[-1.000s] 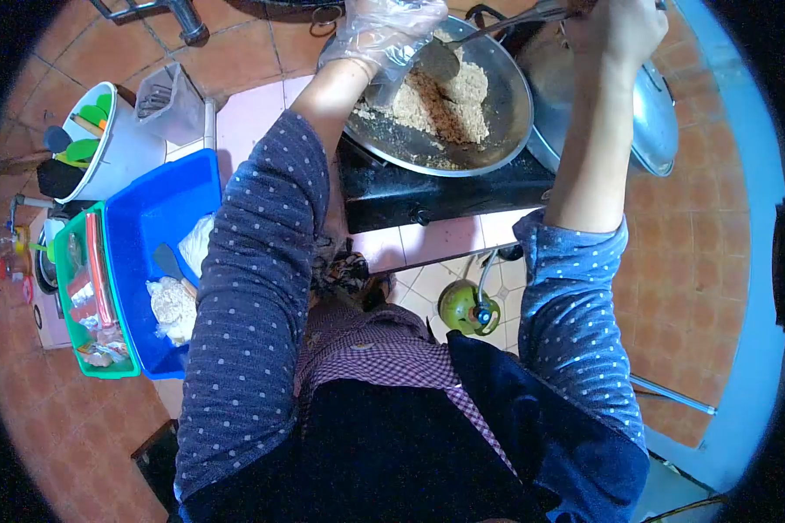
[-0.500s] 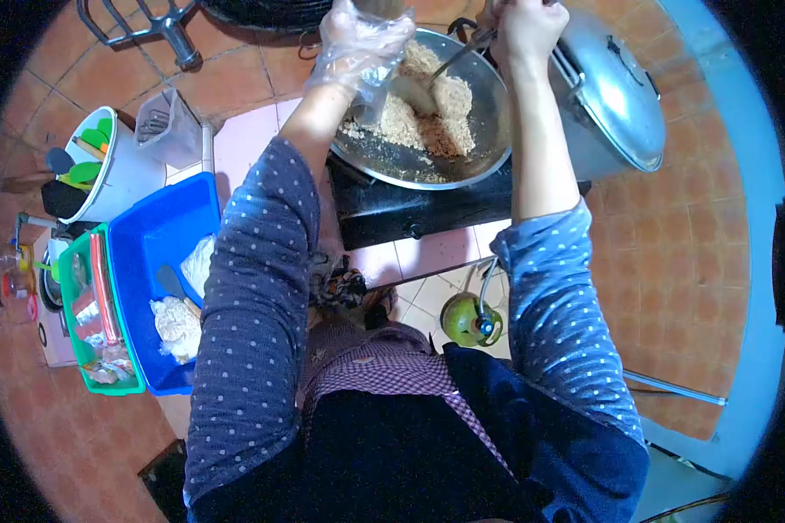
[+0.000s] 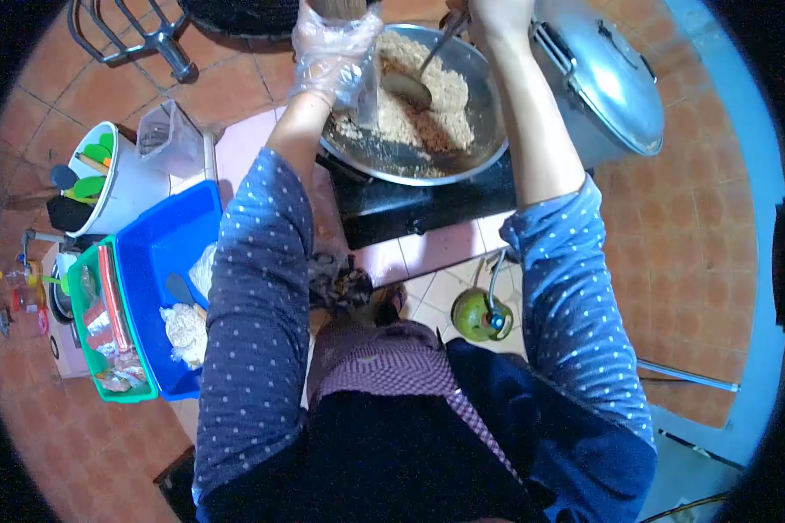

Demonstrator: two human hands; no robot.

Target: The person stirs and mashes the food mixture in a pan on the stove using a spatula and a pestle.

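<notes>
A wide metal pan [image 3: 488,122] on the black stove [image 3: 384,213] holds a pale crumbly mixture [image 3: 449,91] with a reddish-brown patch [image 3: 432,132]. My left hand [image 3: 336,57], in a clear plastic glove, is at the pan's left rim, closed round a brownish object [image 3: 338,7] cut off by the top edge. My right hand [image 3: 500,16] is above the pan's upper right rim, closed on the handle of a metal ladle [image 3: 407,89]. The ladle's bowl rests on the mixture near the middle of the pan.
A large lidded pot [image 3: 606,83] stands right of the pan. At the left are a white utensil bucket [image 3: 131,196], a clear plastic container [image 3: 179,144], a blue tray [image 3: 148,261] and a green tray [image 3: 139,390]. Below the counter is a green gas cylinder [image 3: 471,315].
My right hand and the ladle have moved left and up. The ladle's bowl now lies over the reddish-brown patch. My left hand has shifted left, and the whole view has shifted slightly.
</notes>
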